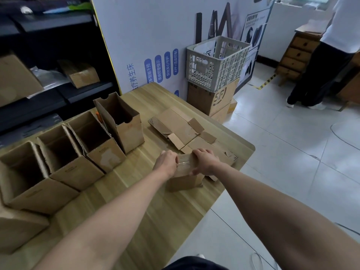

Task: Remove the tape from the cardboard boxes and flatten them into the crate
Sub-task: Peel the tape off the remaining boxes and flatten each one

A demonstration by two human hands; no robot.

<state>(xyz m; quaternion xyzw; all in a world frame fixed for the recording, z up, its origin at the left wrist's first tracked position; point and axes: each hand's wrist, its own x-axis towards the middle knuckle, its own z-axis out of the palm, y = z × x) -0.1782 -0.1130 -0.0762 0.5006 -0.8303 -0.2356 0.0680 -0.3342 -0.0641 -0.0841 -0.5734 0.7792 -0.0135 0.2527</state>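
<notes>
Wooden table (136,201) carries four open boxes (93,141) at left. Both hands, left hand (165,162) and right hand (204,162), close their fingers on a small taped box (185,178) beside flattened cardboard (181,125).

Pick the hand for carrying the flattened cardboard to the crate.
Right hand: the white slatted plastic crate and flattened brown cardboard both lie on its side; the left hand would cross over.
</notes>
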